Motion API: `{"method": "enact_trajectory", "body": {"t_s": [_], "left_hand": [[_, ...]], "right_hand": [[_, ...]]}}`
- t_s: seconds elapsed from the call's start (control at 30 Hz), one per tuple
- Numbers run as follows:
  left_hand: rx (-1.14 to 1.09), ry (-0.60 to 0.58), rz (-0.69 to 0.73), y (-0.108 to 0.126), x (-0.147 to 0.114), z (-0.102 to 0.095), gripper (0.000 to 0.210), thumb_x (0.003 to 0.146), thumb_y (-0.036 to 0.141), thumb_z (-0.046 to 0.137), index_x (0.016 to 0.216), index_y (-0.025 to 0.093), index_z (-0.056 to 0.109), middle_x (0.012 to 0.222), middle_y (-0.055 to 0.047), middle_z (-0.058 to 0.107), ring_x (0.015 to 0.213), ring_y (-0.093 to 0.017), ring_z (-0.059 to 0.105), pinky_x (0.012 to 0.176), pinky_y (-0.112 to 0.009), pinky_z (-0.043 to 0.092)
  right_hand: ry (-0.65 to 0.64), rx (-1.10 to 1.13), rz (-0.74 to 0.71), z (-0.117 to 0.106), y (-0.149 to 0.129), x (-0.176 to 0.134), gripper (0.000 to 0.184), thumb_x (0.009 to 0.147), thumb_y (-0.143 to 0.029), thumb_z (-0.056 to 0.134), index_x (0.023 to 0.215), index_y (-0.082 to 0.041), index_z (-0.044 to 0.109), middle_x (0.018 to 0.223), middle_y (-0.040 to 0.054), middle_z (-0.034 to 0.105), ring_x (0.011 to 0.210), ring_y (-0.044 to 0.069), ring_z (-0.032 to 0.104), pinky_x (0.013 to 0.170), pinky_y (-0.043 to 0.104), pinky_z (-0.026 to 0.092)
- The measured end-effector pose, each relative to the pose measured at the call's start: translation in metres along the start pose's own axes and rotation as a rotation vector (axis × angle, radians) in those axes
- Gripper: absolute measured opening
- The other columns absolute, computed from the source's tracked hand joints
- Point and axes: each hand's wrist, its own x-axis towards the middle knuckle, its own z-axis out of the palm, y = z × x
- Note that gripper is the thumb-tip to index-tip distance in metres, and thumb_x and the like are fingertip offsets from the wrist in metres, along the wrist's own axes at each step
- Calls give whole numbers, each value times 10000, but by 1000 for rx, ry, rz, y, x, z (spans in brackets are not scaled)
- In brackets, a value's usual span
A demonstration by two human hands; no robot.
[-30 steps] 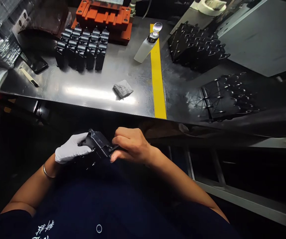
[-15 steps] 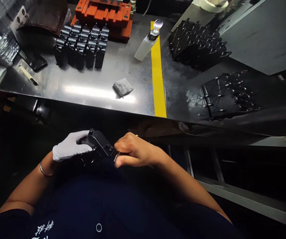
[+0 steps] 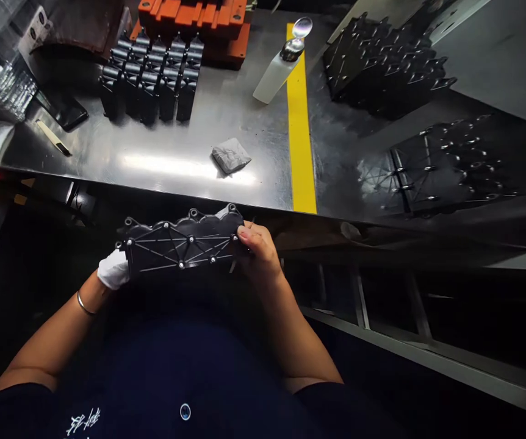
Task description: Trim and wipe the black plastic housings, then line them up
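A black moulded housing (image 3: 190, 244) with ribs, small round bosses and screw lugs along its upper edge is held up broadside, just short of the bench edge. My left hand (image 3: 114, 269), in a white glove, grips it from behind at the left end; most of the fingers are hidden by it. My bare right hand (image 3: 260, 250) pinches the right end, thumb on the ribbed face. A thin sliver pokes out below the right fingers, too small to name. On the bench beyond lies a folded grey cloth or paper pad (image 3: 230, 156).
Rows of black parts (image 3: 153, 76) stand at the back left, before an orange fixture (image 3: 194, 21). A white pump bottle (image 3: 274, 76) stands beside a yellow tape strip (image 3: 302, 140). More black housings (image 3: 382, 67) are stacked right. A phone (image 3: 68, 113) and a cream-handled knife (image 3: 52, 137) lie left.
The housing has turned from end-on to show its broad ribbed face. My right hand has moved from working at its end to gripping that end, thumb in front. The view has shifted slightly.
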Motion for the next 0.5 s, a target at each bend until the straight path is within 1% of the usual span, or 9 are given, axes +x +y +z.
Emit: {"method": "enact_trajectory", "body": {"t_s": [0.03,0.07,0.1,0.17,0.23,0.3,0.33,0.37,0.5], "left_hand": [[-49,-30,30,-7,-1,6,346,711,164,659,1043,81,710,983,-110,732,969,-211,664,828,-286,541],[-130,-70,82,-12,-1,13,350,680,141,689,1027,105,719,985,-100,738,1009,-224,659,855,-307,542],[-246,-95,136,-16,0,21,351,665,125,713,1016,133,722,983,-84,745,1036,-228,656,879,-324,541],[-503,-55,203,-17,2,35,282,730,146,691,1010,165,714,978,-53,753,1033,-196,669,906,-309,541],[-669,67,155,-13,4,43,203,831,145,599,1002,166,705,953,-34,758,949,-151,699,877,-262,557],[-731,168,77,-8,3,44,211,865,111,545,1009,160,691,927,-27,760,871,-130,716,824,-236,578],[-746,193,48,-6,2,43,215,870,104,536,1018,156,683,918,-27,761,849,-130,719,799,-236,588],[-757,205,27,-5,0,42,217,871,99,534,1026,152,676,913,-29,760,836,-134,722,778,-241,596],[-809,179,-51,-5,-7,41,228,887,105,515,1066,121,655,938,-54,758,851,-144,721,779,-251,602]], "right_hand": [[56,-9,-33,3,5,-1,457,711,-624,610,644,-176,549,525,-38,433,469,82,363,440,227,268],[81,-54,-62,7,9,-2,458,714,-618,623,631,-175,541,531,-40,431,482,80,361,450,226,274],[74,-123,-84,12,14,-3,457,706,-610,650,626,-174,540,536,-42,432,495,78,360,461,226,283],[25,-248,-121,22,20,-6,453,700,-604,679,651,-167,572,550,-41,444,517,81,373,481,230,313],[48,-270,-139,29,25,-7,461,798,-619,574,783,-163,643,603,-27,479,543,92,412,504,238,353],[140,-228,-151,31,27,-8,499,911,-589,401,931,-172,675,665,-9,499,573,102,449,526,246,385],[169,-213,-160,32,28,-8,501,936,-562,360,957,-178,681,685,-3,505,591,106,465,541,250,399],[175,-207,-174,32,28,-8,480,940,-542,370,952,-183,687,697,0,512,611,111,480,559,253,413],[178,-147,-249,40,31,-9,288,856,-470,587,837,-190,656,729,-3,565,674,117,530,631,259,453]]}}
